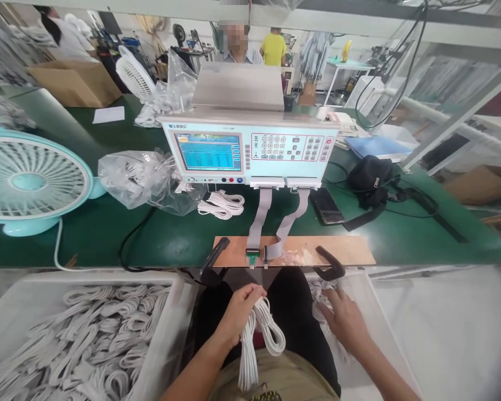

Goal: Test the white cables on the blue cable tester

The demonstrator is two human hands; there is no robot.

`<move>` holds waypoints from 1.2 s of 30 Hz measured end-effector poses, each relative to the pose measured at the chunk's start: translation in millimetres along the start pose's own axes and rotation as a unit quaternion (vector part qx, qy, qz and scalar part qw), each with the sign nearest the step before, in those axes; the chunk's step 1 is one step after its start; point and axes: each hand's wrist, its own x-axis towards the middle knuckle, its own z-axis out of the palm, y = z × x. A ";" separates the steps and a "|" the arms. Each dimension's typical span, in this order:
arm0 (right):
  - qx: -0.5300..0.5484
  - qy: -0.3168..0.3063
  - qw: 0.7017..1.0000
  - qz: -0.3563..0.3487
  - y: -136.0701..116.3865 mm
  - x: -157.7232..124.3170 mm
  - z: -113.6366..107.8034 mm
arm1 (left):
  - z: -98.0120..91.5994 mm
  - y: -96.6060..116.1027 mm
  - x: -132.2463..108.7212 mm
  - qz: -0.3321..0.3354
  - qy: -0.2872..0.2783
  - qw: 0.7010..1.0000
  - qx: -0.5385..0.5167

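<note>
Evidently the work is partway along: the left hand (245, 306) pinches a white cable (271, 328) by its top, on the near side of the board (350, 252). The right hand (346, 320), fingers parted and loosely curled, seems to grip nothing, over the right bin (386, 328) near the board's right end. Many bundles (104, 340) fill the left bin (182, 295), left of the board; which are finished cannot be told. The cable hangs neatly coiled in two lobes, one straight, one bowed; perhaps two bundles. Beyond the board stands a lit tester (209, 153), its ribbons (259, 220) reaching down to it.
</note>
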 end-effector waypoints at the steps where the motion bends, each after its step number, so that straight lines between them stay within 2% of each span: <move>1: -0.028 0.018 0.999 -0.034 -3.9 -3.4 -0.1 | 2.3 -1.8 1.9 -0.001 0.005 1.000 -0.004; 2: -0.027 0.017 0.997 -0.071 -12.9 -6.5 3.3 | 5.4 -3.3 3.1 -0.001 0.009 1.000 -0.005; 5: 0.047 -0.057 0.987 -0.145 -51.7 -10.9 26.8 | 15.8 -5.1 1.6 -0.006 0.011 1.000 -0.016; 8: 0.129 -0.089 0.979 -0.131 -75.0 -6.5 49.0 | 19.0 -3.6 -5.8 -0.024 -0.003 1.000 -0.019; 10: 0.191 -0.122 0.968 -0.110 -76.1 -1.5 55.6 | 14.8 -1.7 -11.1 -0.015 -0.007 1.000 0.008; 12: 0.229 -0.156 0.955 -0.102 -71.9 2.9 56.3 | 8.0 1.4 -15.2 0.041 -0.013 0.997 0.071; 14: 0.239 -0.176 0.949 -0.104 -68.5 6.0 53.9 | 2.1 6.2 -17.8 0.104 -0.028 0.983 0.150; 17: 0.225 -0.186 0.949 -0.120 -69.8 9.1 49.4 | -1.3 16.0 -18.8 0.142 -0.039 0.962 0.231; 20: 0.187 -0.167 0.955 -0.160 -76.1 11.2 46.4 | -0.6 24.1 -16.8 0.147 -0.028 0.954 0.259; 22: 0.158 -0.147 0.956 -0.199 -80.1 11.8 45.8 | -0.8 25.5 -14.2 0.131 -0.019 0.960 0.246; 25: 0.099 -0.122 0.957 -0.242 -84.4 11.2 47.3 | -2.8 19.8 -9.5 0.099 -0.004 0.978 0.185; 28: -0.014 -0.082 0.959 -0.271 -87.6 10.2 50.2 | -4.5 8.0 -5.6 0.087 0.020 0.988 0.125; 31: -0.084 -0.026 0.950 -0.299 -91.6 12.0 51.6 | -4.9 -1.8 -3.5 0.105 0.066 0.988 0.097; 36: -0.084 0.026 0.942 -0.323 -96.3 22.6 52.6 | -4.9 1.0 -2.8 0.153 0.111 0.976 0.104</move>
